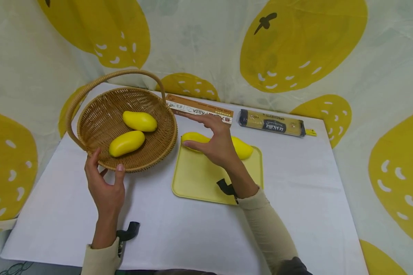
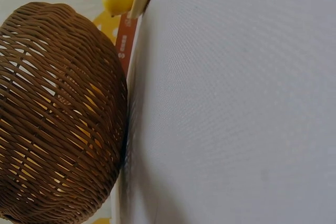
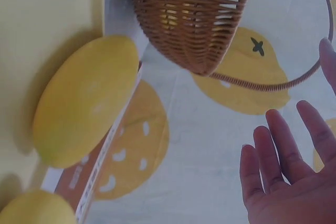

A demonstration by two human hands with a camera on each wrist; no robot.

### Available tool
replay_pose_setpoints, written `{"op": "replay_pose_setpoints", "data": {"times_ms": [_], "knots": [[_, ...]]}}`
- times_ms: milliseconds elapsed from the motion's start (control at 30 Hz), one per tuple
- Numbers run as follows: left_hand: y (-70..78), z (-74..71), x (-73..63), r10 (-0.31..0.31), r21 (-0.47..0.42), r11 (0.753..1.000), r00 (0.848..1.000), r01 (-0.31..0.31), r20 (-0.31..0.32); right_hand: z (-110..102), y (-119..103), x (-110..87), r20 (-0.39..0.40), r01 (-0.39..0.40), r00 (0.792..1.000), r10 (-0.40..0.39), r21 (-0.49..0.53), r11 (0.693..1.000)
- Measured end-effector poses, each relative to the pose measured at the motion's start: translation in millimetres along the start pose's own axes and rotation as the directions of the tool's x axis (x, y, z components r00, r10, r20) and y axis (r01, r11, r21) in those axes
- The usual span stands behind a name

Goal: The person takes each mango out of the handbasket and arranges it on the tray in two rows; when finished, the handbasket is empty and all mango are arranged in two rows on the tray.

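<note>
Wicker basket: stands at the left of the table (image 1: 296, 214), tipped so its mouth (image 1: 99, 114) faces the person, handle (image 1: 137, 71) arching over the far side; whether its base touches the table is hard to tell.
Left hand (image 1: 104, 187): grips the basket's near-left rim, thumb on the rim, forefinger up by the foot of the handle; the other fingers are mostly hidden.
Left arm: comes up from the bottom edge, beige sleeve (image 1: 99, 259) ending below a black wrist mount (image 1: 129, 231).
Right hand (image 1: 221, 143): empty, thumb and fingers spread wide apart, above the far part of the tray; the right wrist view shows it clear of the fruit, fingers separated.
Right arm: slants in from the lower right, fingers pointing left towards the basket.
Mangoes in the basket: two yellow ones, the upper mango (image 1: 140, 121) just beside the lower mango (image 1: 126, 144).
Mangoes on the tray: a left mango (image 1: 192, 136) and a right mango (image 1: 242, 148), along the far edge of the pale yellow tray (image 1: 199, 179).
Behind: a pasta box (image 1: 189, 105) and a spaghetti packet (image 1: 272, 123).
</note>
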State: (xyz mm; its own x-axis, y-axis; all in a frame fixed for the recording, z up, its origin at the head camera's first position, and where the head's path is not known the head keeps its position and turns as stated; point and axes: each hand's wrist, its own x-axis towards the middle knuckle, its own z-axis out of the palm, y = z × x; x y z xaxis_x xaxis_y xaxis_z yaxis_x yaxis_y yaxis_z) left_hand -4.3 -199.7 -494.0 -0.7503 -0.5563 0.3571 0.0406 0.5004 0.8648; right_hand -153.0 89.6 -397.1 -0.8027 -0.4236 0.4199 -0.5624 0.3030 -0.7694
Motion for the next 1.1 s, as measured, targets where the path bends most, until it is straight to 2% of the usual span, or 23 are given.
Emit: {"op": "replay_pose_setpoints", "data": {"times_ms": [233,500,667,833,1000,1100], "knots": [[-1.6,0.0,0.5,-0.001,0.011,1.0,1.0,0.001,-0.007,20.4,-12.0,14.4,0.033,0.045,0.998,-0.046,0.033,0.998],[0.6,-0.9,1.0,-0.001,0.02,1.0,1.0,0.001,0.0,44.7,-21.9,32.2,0.124,0.065,0.99,-0.069,0.034,0.997],[1.2,-1.2,0.4,-0.003,0.025,1.0,1.0,0.003,0.005,62.6,-28.3,42.7,0.202,0.052,0.978,-0.056,0.023,0.998],[0.7,-1.7,-0.1,0.001,0.03,1.0,1.0,-0.002,0.012,80.8,-36.4,53.3,0.29,0.012,0.957,-0.01,-0.007,1.0],[0.3,-0.8,-1.0,0.002,0.025,1.0,1.0,-0.002,0.001,97.5,-41.3,61.0,0.4,-0.067,0.914,0.071,-0.024,0.997],[-0.2,-0.4,-1.5,0.002,0.024,1.0,1.0,-0.002,-0.001,105.1,-42.4,63.9,0.432,-0.085,0.897,0.095,-0.042,0.995]]}}
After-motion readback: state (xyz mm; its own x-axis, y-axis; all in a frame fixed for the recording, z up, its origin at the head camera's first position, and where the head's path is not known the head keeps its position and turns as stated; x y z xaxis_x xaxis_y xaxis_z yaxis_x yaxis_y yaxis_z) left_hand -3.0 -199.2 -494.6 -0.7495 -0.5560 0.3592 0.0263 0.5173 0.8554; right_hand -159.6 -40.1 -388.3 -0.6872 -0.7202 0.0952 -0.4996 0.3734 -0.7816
